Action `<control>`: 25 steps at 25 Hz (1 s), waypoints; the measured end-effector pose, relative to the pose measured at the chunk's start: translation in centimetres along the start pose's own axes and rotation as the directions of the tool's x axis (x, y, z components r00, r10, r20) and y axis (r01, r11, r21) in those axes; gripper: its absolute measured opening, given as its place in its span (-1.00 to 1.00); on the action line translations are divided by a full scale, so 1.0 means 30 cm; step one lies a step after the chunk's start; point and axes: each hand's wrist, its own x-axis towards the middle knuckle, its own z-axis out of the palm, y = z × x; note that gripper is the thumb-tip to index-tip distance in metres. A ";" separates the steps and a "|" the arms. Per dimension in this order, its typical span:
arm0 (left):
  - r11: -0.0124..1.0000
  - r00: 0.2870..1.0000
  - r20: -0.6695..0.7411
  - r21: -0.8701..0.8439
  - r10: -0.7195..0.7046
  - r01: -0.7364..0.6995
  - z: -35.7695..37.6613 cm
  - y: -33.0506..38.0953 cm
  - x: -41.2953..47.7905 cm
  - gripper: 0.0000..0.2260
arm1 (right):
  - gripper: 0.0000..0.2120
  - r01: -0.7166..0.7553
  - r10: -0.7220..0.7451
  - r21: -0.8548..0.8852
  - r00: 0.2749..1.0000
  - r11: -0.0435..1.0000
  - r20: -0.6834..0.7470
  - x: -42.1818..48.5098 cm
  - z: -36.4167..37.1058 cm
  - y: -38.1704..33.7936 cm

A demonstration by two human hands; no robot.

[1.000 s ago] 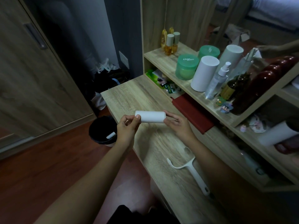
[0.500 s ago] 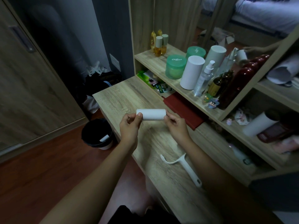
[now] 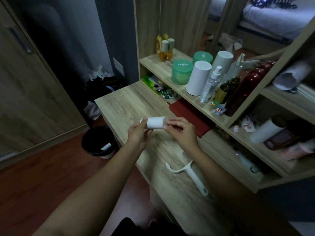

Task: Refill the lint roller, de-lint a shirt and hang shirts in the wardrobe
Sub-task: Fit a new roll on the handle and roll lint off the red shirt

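While left hand (image 3: 139, 133) and right hand (image 3: 181, 132) grip the roll (image 3: 155, 122), a handle (image 3: 190, 174) lies on the desk (image 3: 122, 103).

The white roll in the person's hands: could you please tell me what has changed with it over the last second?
Both hands have slid inward along the white roll: the thumb of the left hand now lies over its left end and the fingertips of the right hand cover its right end, so less of it shows. Neither hand let go. The lint roller handle lies on the desk as before.
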 end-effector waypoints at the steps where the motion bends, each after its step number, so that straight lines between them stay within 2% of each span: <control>1: 1.000 1.000 0.008 -0.015 -0.023 0.023 0.006 0.001 -0.001 -0.65 | -0.80 -0.002 0.002 0.034 1.000 0.999 0.016 0.003 -0.008 -0.012; 4: 0.996 0.996 0.028 -0.034 -0.079 0.080 0.026 -0.001 -0.007 -0.72 | -0.84 -0.004 0.015 0.129 0.996 0.992 -0.087 0.002 -0.039 -0.021; 5: 0.995 0.995 0.029 -0.035 -0.093 0.094 0.031 -0.003 -0.007 -0.73 | -0.86 -0.029 0.044 0.102 0.988 0.994 -0.145 -0.003 -0.053 -0.008; 7: 0.994 0.994 0.028 -0.026 -0.107 0.107 0.040 -0.008 -0.007 -0.71 | -0.85 -0.162 0.147 -0.068 0.971 0.984 -0.191 -0.029 -0.083 0.057; 8: 0.994 0.994 0.027 -0.016 -0.107 0.108 0.047 -0.009 -0.009 -0.70 | -0.78 -0.265 0.231 -0.197 0.956 0.944 -0.182 -0.051 -0.097 0.108; 10: 0.995 0.994 0.028 0.005 -0.105 0.105 0.062 -0.013 -0.008 -0.67 | -0.62 -0.432 0.389 -0.468 0.901 0.771 -0.191 -0.114 -0.117 0.223; 12: 0.995 0.994 0.038 0.006 -0.099 0.099 0.074 -0.010 -0.008 -0.66 | -0.53 -0.496 0.456 -0.620 0.857 0.608 -0.239 -0.184 -0.126 0.310; 15: 0.997 0.996 0.047 0.023 -0.080 0.079 0.091 -0.009 0.000 -0.70 | -0.47 -0.569 0.527 -0.624 0.802 0.536 -0.279 -0.246 -0.126 0.357; 18: 0.997 0.996 0.054 0.046 -0.069 0.066 0.101 -0.005 -0.002 -0.75 | -0.44 -0.580 0.593 -0.666 0.766 0.470 -0.249 -0.242 -0.113 0.353; 19: 0.996 0.996 0.062 0.052 -0.070 0.067 0.100 -0.005 -0.002 -0.78 | -0.44 -0.584 0.606 -0.671 0.757 0.457 -0.246 -0.233 -0.106 0.341; 21: 0.995 0.994 0.080 0.071 -0.074 0.068 0.085 -0.010 0.000 -0.86 | -0.47 -0.594 0.607 -0.627 0.760 0.505 -0.231 -0.211 -0.099 0.309; 25: 0.989 0.992 0.105 0.141 -0.063 0.047 0.023 -0.026 0.027 -0.93 | -0.51 -0.438 0.430 -0.582 0.888 0.685 -0.163 -0.117 -0.117 0.149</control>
